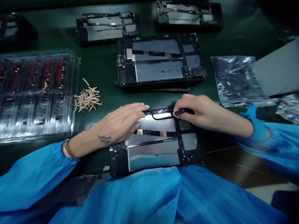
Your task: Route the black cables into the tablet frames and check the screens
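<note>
In front of me lies an opened tablet-like device [153, 155], with a silver battery, dark ribbon cables and a black frame. My left hand [121, 121] lies across its upper left edge, fingers stretched out and resting on the frame. My right hand [195, 110] is closed in a pinch at the upper right edge, around a slim black tool [183, 111] whose exact kind I cannot make out. A thin black cable [162, 118] curves along the top edge between my hands, its right end close to the right fingertips.
Stacked similar devices [158, 62] stand behind, with more [106, 28] at the back [187, 14]. To the left are a clear plastic tray [35, 124] of small boards and a heap of beige strips [88, 99]. A clear bag [238, 81] and a grey sheet [280, 68] lie right.
</note>
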Motion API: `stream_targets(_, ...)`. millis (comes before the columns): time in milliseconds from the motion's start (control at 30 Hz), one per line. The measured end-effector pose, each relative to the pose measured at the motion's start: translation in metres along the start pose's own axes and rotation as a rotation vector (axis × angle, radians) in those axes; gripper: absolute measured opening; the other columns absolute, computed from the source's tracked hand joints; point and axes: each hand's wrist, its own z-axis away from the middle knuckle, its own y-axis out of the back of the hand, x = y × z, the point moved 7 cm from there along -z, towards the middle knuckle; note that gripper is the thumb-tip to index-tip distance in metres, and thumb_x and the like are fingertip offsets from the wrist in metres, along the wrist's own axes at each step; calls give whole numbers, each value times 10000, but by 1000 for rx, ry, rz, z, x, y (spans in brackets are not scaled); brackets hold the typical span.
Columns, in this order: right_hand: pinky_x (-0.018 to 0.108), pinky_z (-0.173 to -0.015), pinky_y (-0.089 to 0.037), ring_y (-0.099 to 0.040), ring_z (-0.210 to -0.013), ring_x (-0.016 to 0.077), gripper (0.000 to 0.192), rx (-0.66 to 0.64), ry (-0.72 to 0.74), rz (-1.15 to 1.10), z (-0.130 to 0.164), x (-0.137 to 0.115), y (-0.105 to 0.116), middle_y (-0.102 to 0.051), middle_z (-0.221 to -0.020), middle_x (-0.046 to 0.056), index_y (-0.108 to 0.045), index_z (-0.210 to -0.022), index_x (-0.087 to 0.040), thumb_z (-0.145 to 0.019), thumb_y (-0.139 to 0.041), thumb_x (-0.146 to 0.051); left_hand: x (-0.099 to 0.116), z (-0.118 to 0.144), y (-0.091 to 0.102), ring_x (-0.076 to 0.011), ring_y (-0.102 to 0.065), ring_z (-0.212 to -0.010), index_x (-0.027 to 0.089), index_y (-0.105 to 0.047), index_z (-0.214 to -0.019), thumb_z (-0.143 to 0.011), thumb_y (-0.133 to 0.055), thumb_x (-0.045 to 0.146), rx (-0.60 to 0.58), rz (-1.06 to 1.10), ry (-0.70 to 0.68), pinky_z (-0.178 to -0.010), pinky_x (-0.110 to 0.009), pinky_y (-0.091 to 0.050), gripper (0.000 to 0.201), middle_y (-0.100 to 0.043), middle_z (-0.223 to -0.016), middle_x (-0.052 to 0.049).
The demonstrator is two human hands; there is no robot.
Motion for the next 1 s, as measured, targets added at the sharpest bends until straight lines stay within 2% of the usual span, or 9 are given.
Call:
stream_targets(300, 308, -660, -336, -551, -815, 212, 187, 37, 16, 52, -1, -4, -1, -625, -784, 58, -639, -799, -183, -903, -499, -250, 4, -4, -6, -278, -504, -1386, 81, -528, -1207, -1006, -472, 128, -87, -100, -51, -1154, -398, -475, 214, -548, -1443, -179)
stream_targets(500, 306, -660, -329, -543, -814, 203, 165, 35, 23, 76, -1, -5, -2, -628, -782, 49, -638, -800, -181, -897, -511, -221, 7, -8, -7, -279, -495, -1392, 95, -532, -1191, -1000, -497, 147, -140, -172, -92, -1155, -387, -474, 201, -524, -1479, -157)
stream_targets(700, 304, -655, -331, -541, -814, 205, 162, 29, 19, 82, 0, -6, -2, -632, -782, 49, -639, -803, -180, -893, -508, -213, 6, -8, -12, -268, -474, -1406, 120, -525, -1213, -1031, -443, 188, -217, -250, -89, -1153, -393, -468, 210, -498, -1515, -116)
stream_targets(867, 304, -656, -340, -546, -810, 207, 174, 28, 14, 73, 0, -4, -2, -621, -782, 57, -652, -816, -178, -897, -509, -233, 6, -7, -14, -260, -478, -1403, 123, -526, -1215, -1037, -428, 195, -227, -266, -91, -1137, -386, -478, 216, -502, -1514, -114)
stream_targets(1000, 293, -653, -354, -557, -776, 193, 165, 30, 1, 60, -1, -2, 0, -611, -793, 58, -672, -822, -170, -885, -534, -237, 9, -8, -13, -293, -496, -1384, 107, -539, -1201, -1021, -457, 170, -224, -296, -146, -1113, -420, -502, 208, -525, -1490, -130)
